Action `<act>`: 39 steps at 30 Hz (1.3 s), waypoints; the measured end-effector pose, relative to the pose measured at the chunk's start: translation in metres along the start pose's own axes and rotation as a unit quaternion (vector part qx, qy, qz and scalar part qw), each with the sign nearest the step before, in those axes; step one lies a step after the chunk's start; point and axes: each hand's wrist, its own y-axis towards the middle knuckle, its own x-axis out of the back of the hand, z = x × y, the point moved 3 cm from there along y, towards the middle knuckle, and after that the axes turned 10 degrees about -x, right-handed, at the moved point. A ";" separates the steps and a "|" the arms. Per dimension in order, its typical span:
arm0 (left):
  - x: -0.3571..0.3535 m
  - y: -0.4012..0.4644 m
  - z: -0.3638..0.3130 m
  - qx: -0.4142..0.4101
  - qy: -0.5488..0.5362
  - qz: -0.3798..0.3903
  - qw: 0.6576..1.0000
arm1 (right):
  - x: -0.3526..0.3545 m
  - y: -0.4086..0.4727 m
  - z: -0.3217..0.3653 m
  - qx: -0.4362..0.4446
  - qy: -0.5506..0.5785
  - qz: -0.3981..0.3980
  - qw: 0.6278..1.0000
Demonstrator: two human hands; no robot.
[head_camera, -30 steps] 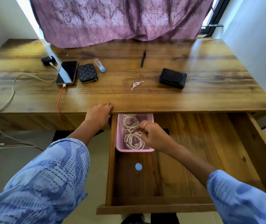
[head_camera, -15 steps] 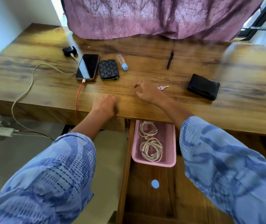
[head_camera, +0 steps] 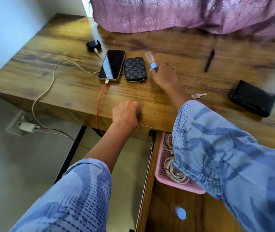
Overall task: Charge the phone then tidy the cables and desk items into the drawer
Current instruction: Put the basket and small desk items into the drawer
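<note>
Reaching: the right hand [head_camera: 164,75] stretches across the brown wooden desk [head_camera: 175,97], fingers spread and blurred, fingertips at the blue cap of the small clear bottle [head_camera: 150,61]; whether it grips the bottle cannot be told.
Left hand: the left hand [head_camera: 126,114] rests on the desk's front edge, fingers curled over the edge.
Phone: the black smartphone in a pink case [head_camera: 112,64] lies flat on the desk with the red charging cable [head_camera: 100,101] plugged into its near end, the cable hanging over the edge.
Beside the phone: the dark patterned zip pouch [head_camera: 134,69] lies just right of it.
Drawer: the open wooden drawer [head_camera: 147,190] holds the pink mesh plastic basket [head_camera: 163,179] with coiled white cables [head_camera: 172,169] inside, partly hidden by the blue patterned sleeve [head_camera: 225,156].
Still on the desk: the black pen [head_camera: 209,60], the pink keys [head_camera: 197,95], the black wallet [head_camera: 253,98].
</note>
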 end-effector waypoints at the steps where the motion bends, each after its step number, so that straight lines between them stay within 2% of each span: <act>1: -0.001 0.000 -0.001 0.001 0.000 0.000 1.000 | 0.001 0.002 0.000 -0.006 0.000 -0.009 1.000; 6: -0.002 0.003 0.001 0.001 0.001 -0.004 1.000 | 0.000 0.007 -0.003 -0.004 -0.001 -0.024 1.000; 12: -0.005 -0.003 0.003 -0.012 -0.008 -0.021 1.000 | 0.022 -0.017 -0.029 -0.027 0.184 0.012 0.983; 16: -0.004 -0.010 -0.001 -0.020 0.008 -0.034 0.999 | 0.059 -0.068 -0.063 -0.013 0.251 0.003 0.968; 19: -0.008 -0.017 -0.005 -0.036 0.066 -0.027 0.997 | 0.088 -0.112 -0.092 0.001 0.269 -0.001 0.963; 21: -0.012 -0.022 -0.009 -0.048 0.123 -0.037 0.991 | 0.106 -0.148 -0.113 0.012 0.275 -0.003 0.961; 25: -0.026 -0.036 -0.025 -0.085 0.198 -0.053 0.975 | 0.127 -0.217 -0.160 0.044 0.273 0.049 0.960; 31: -0.052 -0.051 -0.062 -0.151 0.151 -0.056 0.975 | 0.133 -0.315 -0.225 0.043 0.215 0.091 0.971; 34: -0.057 -0.053 -0.070 -0.150 0.165 -0.049 0.974 | 0.114 -0.344 -0.244 0.038 0.175 0.124 0.976; 39: -0.061 -0.054 -0.076 -0.126 0.160 -0.029 0.979 | 0.081 -0.367 -0.261 0.045 0.140 0.133 0.980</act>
